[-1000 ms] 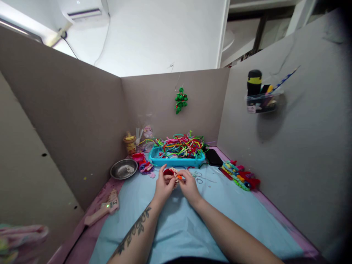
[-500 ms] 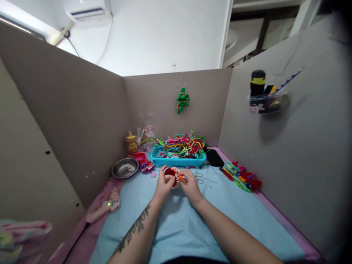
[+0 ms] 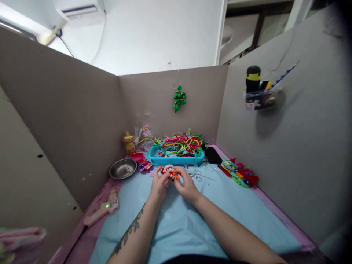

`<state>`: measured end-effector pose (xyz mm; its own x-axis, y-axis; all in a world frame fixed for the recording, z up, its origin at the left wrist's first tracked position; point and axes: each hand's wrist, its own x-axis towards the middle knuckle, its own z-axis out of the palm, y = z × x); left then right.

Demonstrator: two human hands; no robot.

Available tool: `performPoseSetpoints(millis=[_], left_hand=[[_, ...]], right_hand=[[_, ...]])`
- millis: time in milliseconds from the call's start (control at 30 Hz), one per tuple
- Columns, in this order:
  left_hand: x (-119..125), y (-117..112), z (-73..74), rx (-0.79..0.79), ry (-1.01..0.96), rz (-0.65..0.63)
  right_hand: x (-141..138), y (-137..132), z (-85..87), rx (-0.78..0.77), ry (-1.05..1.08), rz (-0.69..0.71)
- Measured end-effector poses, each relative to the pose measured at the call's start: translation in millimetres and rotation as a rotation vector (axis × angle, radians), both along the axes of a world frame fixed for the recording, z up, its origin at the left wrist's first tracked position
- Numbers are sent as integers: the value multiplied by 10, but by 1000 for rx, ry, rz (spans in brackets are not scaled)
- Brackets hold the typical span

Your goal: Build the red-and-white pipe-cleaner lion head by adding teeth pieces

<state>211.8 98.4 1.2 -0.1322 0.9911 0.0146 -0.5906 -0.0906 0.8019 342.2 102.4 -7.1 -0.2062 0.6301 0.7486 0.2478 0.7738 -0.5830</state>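
Note:
Both hands come together over the blue table cover around a small red and cream knitted-looking piece (image 3: 168, 169). My left hand (image 3: 159, 184) grips its left side, thumb across the front. My right hand (image 3: 187, 184) is closed at its right side, fingers bent over the edge. A small orange part (image 3: 176, 176) shows between the hands; whether it belongs to the piece or is a separate tool I cannot tell. Just right of my right hand lie scissors (image 3: 197, 177). Beyond the hands stands a blue tray (image 3: 176, 160) heaped with colourful fuzzy strands (image 3: 184, 143).
At left are a metal bowl (image 3: 123, 169) with small white bits and a pink glue gun (image 3: 103, 212) with a cord. Colourful fuzzy pieces (image 3: 240, 174) and a black phone (image 3: 213, 155) lie at right. Grey partitions (image 3: 170, 84) enclose three sides.
The red and cream piece has been turned, so its cream edge now faces up and less of the red middle shows. Both hands have shifted slightly left in view with the camera.

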Motion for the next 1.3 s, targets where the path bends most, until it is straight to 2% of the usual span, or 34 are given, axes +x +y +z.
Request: performPoseSetpoints(millis=[300, 500, 700, 900, 1100, 1300], left_hand=[[-30, 45, -60, 28, -167, -101], [-6, 44, -69, 59, -174, -21], [-30, 72, -87, 59, -144, -2], [-13, 57, -96, 111, -143, -50], [-3, 64, -107, 106, -211, -41], [-12, 58, -95, 77, -193, -23]], right_hand=[[-41, -39, 60, 31, -77, -7], [-46, -50, 58, 103, -107, -63], [-26, -120, 88, 119, -102, -198], [-101, -119, 22, 41, -121, -224], [-104, -85, -17, 93, -150, -203], [-55, -75, 5, 117, -221, -208]])
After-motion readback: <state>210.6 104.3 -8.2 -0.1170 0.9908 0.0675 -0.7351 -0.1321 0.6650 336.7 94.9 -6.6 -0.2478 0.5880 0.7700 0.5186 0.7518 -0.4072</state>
